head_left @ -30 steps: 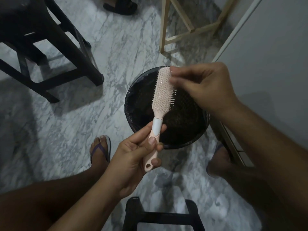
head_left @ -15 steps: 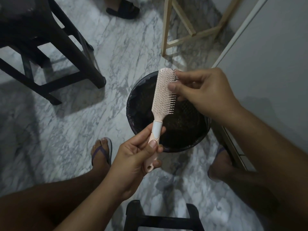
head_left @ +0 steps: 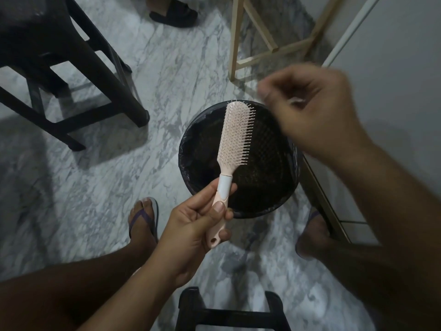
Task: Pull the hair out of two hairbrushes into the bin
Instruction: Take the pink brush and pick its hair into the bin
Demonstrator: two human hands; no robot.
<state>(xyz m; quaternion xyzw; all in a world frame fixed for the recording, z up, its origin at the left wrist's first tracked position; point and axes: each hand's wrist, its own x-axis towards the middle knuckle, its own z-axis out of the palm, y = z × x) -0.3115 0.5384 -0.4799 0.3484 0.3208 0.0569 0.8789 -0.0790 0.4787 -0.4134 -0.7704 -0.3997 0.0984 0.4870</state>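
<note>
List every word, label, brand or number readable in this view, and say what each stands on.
No text to quote: nothing readable shows anywhere in this view.
The hairbrush, held in the left hand: plain pink head and pink-and-white handle, no brand or mark visible.
The bin: black liner, no label visible.
The black sandal: no print visible.
</note>
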